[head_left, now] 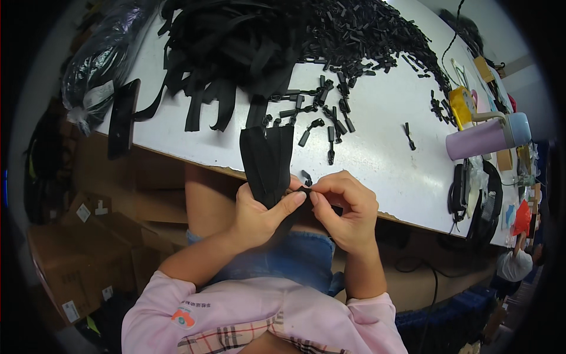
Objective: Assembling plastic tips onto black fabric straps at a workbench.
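A black strip [267,159] is held in the left grip [254,217], thumb and fingers closed on it just off the near edge of the surface [377,171]; its upper part is laid across that edge. By the right grip [349,206], thumb and forefinger pinched together, a small dark piece [305,190] is held beside the left thumb; whether it is a zip pull or the strip's own end cannot be told.

Another zip pull [306,177] is seen just beyond the fingertips. Loose zip pulls [331,144] are scattered farther in, and a single one [410,137] is set apart toward the right. The far edge is covered by a large pile of zip pulls [365,35], with a heap of strips [236,41] toward the left edge.

The piece in hand is judged to be unfinished, since it is gripped by both hands. Much is judged to be left: many pulls lie loose, and no separate stack of finished pieces can be made out.
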`<state>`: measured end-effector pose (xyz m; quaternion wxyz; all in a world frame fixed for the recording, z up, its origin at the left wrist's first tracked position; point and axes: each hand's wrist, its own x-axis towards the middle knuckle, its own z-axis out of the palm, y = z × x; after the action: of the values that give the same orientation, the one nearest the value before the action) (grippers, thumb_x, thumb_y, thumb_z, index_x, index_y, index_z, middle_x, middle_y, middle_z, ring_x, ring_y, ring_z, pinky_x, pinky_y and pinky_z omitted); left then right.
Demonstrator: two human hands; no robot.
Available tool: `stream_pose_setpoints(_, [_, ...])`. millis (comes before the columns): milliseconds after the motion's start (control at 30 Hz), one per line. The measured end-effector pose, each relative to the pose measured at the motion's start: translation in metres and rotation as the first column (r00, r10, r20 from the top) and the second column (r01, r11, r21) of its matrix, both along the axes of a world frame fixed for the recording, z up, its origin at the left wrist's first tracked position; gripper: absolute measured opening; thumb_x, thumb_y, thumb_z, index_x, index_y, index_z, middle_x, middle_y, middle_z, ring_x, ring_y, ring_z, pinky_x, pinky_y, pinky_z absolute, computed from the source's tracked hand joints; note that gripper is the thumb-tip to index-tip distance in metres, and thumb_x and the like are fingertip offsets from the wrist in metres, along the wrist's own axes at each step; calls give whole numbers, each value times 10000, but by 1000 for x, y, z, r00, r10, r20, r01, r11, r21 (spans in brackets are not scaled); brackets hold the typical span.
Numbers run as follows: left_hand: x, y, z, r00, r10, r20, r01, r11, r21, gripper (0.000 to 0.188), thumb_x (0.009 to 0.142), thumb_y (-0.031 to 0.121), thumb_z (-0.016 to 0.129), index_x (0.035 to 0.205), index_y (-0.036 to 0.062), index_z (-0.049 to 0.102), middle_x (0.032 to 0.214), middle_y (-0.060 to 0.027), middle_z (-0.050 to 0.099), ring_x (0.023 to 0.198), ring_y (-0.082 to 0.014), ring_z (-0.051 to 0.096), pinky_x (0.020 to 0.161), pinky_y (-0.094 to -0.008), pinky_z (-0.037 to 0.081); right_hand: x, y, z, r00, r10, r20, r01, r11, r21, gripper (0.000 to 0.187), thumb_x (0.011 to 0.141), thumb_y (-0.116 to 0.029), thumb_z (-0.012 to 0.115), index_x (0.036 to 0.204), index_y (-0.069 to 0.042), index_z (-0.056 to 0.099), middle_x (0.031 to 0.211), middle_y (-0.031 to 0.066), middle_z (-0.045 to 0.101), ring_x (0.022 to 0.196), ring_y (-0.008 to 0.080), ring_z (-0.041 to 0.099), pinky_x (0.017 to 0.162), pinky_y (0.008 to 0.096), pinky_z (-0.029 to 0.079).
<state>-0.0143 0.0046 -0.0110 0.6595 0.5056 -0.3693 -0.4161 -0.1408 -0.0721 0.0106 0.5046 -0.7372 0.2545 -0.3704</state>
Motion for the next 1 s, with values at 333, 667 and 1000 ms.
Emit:
stream_pose_setpoints(333, [2,2,-5,977,-28,209,14,998,68,100,737,53,599,812,5,552,593,32,482,524,-30,408,487,-183,353,-1,-5,-3,999,5,41,-1,996,-92,115,656,78,570,757,22,574,736,75,536,571,102,535,477,192,432])
stream_pose_setpoints(667, [-2,1,2,1000,-8,-17,9,998,69,155,751,55,580,892,-3,547,724,-6,543,657,-47,488,612,-186,405,5,6,-8,992,-106,65,109,993,-43,158,677,95,580,821,34,559,734,56,525,609,74,519,510,158,409])
stream_pose_setpoints(1000, [-4,3,3,993,69,93,-60,994,-89,185,766,50,558,938,-9,527,795,-44,569,693,-66,521,625,-193,428,10,24,-15,963,-178,202,82,908,412,104,725,23,591,805,33,525,694,32,517,589,45,496,487,149,397])
